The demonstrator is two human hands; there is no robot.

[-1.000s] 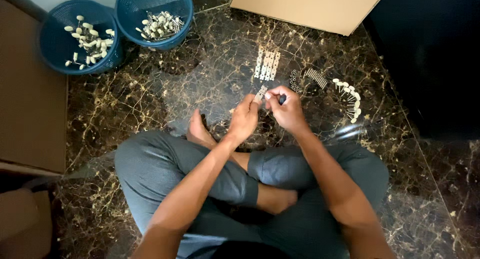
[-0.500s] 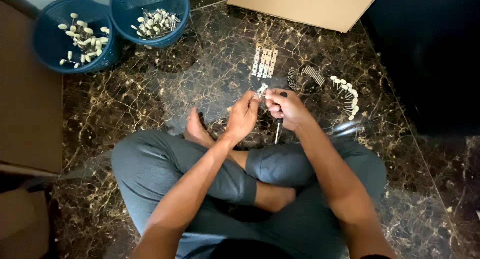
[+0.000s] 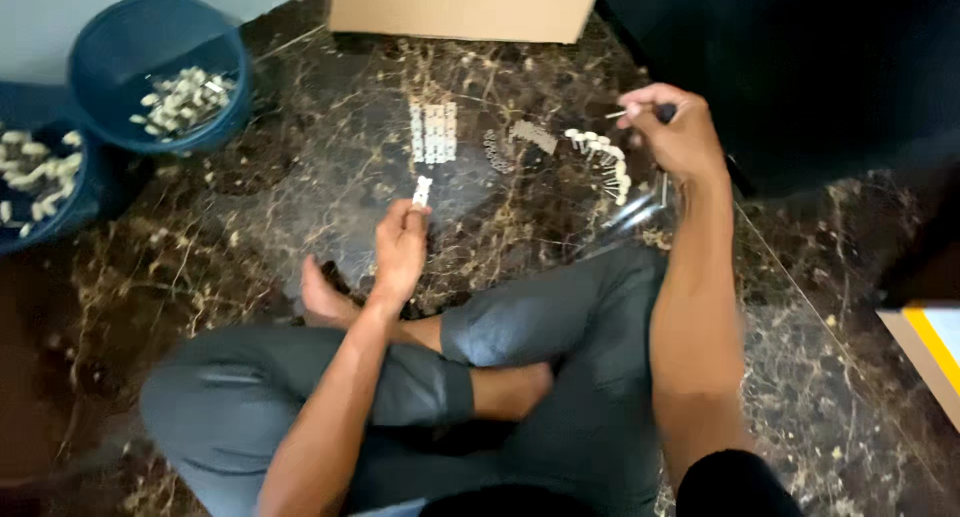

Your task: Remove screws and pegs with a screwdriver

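Note:
I sit cross-legged on a dark marble floor. My left hand [image 3: 402, 245] pinches a small white plastic part [image 3: 422, 190] between its fingertips, just in front of my knee. My right hand [image 3: 678, 129] is stretched out to the right and grips a thin screwdriver [image 3: 630, 111] with its tip pointing left. It hovers beside a curved row of small white parts with metal pins [image 3: 603, 159] on the floor. A group of white strips [image 3: 433, 132] lies ahead of my left hand.
Two blue buckets hold white parts: one at the back left [image 3: 160, 69], another at the left edge [image 3: 40, 177]. A cardboard box [image 3: 465, 5] stands at the back. Small metal pieces [image 3: 515, 142] lie by the strips. A dark cabinet [image 3: 800, 67] fills the right.
My hands were together over one part; now they are apart. The right hand has swung out to the right with the screwdriver, while the left keeps the white part.

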